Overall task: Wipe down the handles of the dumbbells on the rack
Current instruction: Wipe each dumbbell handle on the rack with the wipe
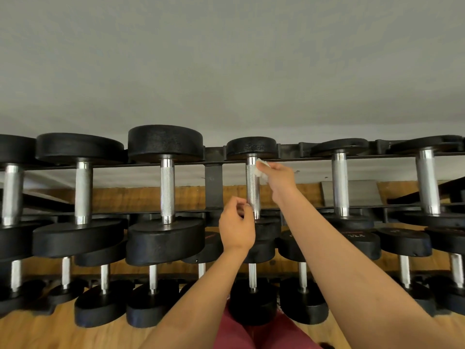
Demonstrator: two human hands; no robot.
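Just right of the frame's centre, on the upper tier of the black rack (213,182), lies a small dumbbell (251,147) with its chrome handle (253,190) running up and down the picture. The right hand (275,175) pinches a crumpled white wipe (261,170) between its fingers and presses it against the upper end of that handle, just below the far head. The left hand (236,222) sits at the handle's lower end with its fingers curled and the fingertips at the metal, but whether they actually grip the bar cannot be told. Larger dumbbells flank this one on both sides of the same tier (chrome handles, black round heads). Along the lower part of the frame runs a second row of dumbbells (303,298), above a wooden floor (37,331). A plain grey wall (226,59) fills the top half.
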